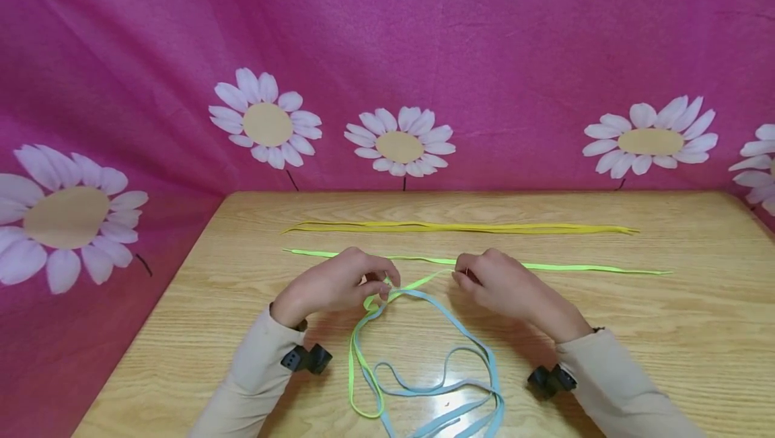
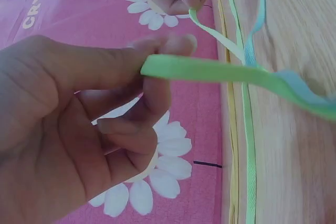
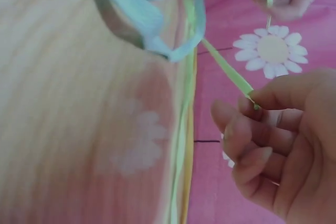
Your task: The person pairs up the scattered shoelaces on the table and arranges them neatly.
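Note:
A light green shoelace stretches between my two hands above the table. My left hand pinches one part of it between thumb and finger; in the left wrist view this green strip runs off to the right. With thumb and fingertip, my right hand pinches the thin tip of a green lace, and the tip shows clearly beside the fingers in the right wrist view. A light blue shoelace crosses the green one close to my left hand. Whether they are knotted there I cannot tell. Both hang or lie in loose loops toward me.
Farther back on the wooden table, another green shoelace lies straight from left to right, just beyond my hands. Behind it lie yellow shoelaces, parallel to it. A pink cloth with printed daisies rises at the table's back edge.

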Motion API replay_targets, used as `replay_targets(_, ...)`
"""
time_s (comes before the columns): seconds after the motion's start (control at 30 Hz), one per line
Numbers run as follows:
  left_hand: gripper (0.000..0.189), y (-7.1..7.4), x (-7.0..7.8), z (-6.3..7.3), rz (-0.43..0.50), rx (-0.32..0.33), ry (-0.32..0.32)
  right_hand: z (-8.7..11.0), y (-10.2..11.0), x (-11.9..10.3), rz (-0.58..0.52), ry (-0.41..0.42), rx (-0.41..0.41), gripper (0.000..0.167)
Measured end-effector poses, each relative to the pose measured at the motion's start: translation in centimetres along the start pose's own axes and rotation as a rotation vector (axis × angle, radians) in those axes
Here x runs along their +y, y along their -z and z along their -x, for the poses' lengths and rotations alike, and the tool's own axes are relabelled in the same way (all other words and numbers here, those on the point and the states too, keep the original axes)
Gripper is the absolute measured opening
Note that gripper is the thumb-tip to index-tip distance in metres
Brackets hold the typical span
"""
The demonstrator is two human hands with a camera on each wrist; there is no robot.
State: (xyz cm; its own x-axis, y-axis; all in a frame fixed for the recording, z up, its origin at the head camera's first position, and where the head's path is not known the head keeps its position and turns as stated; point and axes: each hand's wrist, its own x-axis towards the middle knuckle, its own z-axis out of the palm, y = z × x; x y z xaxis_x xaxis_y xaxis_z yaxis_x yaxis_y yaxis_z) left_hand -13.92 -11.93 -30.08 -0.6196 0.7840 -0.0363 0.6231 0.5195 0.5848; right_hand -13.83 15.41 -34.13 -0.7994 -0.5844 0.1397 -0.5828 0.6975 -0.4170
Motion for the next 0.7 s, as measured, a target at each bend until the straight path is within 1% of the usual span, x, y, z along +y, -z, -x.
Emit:
replay_targets(0.1,0.043,0.2,-0.1,0.1,-0.018,0.056,0.022,0.2,0.8,0.3,-0.014,0.019,-0.005,0.016)
replay_targets(0.17,0.053,0.5,-0.1,0.3,-0.017,0.119,0.025,0.3,1.3,0.5,-0.03,0.039,-0.002,0.014)
replay_targets(0.23,0.05,0.9,-0.3,0.5,-0.025,0.2,0.012,0.4,2.0,0.6,-0.055,0.054,0.001,0.012)
replay_targets(0.3,0.037,1.3,-0.5,0.9,-0.019,0.261,0.002,0.6,2.9,0.7,-0.085,0.059,0.005,0.011)
replay_targets(0.37,0.021,1.9,-0.6,1.4,-0.008,0.299,0.007,0.9,4.0,0.9,-0.12,0.058,0.017,0.009)
replay_targets(0.43,0.01,2.4,-0.7,1.8,0.015,0.318,0.019,1.3,5.0,1.0,-0.141,0.051,0.035,0.009)
replay_targets(0.53,0.01,3.2,-0.8,2.5,0.053,0.342,0.055,2.0,6.4,1.2,-0.142,0.045,0.071,0.009)
replay_targets(0.6,0.01,3.7,-0.8,2.9,0.072,0.363,0.08,2.5,7.1,1.4,-0.124,0.042,0.095,0.009)
replay_targets(0.7,0.013,4.5,-1.1,3.8,0.056,0.412,0.113,3.2,7.9,1.9,-0.107,0.04,0.13,0.008)
